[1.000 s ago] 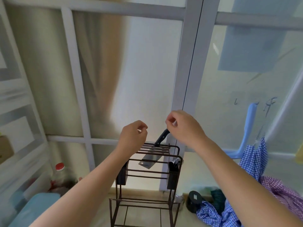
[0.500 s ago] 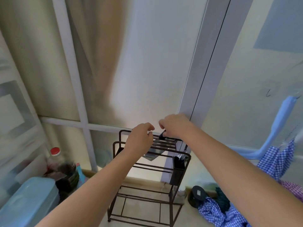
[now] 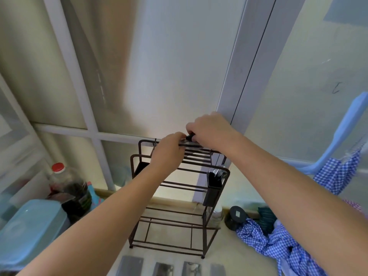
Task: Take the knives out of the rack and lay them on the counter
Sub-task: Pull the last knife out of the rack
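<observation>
A brown wire rack [image 3: 205,234] stands on the counter against the frosted window. My right hand [image 3: 213,130] is closed on the black handle of a knife [image 3: 190,137] at the top of the rack; its blade is hidden behind my hands and the bars. My left hand [image 3: 167,154] rests on the rack's top bars just left of the handle, fingers curled around a bar. Several knife blades [image 3: 132,265] lie side by side on the counter in front of the rack, cut off by the frame's bottom edge.
A black holder [image 3: 214,188] with utensils hangs on the rack's right side. A dark bottle with a red cap [image 3: 67,188] and a light blue lidded tub [image 3: 29,230] sit at the left. Blue checked cloth [image 3: 278,244] and a black jar [image 3: 235,217] lie at the right.
My view has tilted down, bringing the rack's base and the knives on the counter into sight. My hands have closed in together at the rack's top; the blade seen earlier is now hidden.
</observation>
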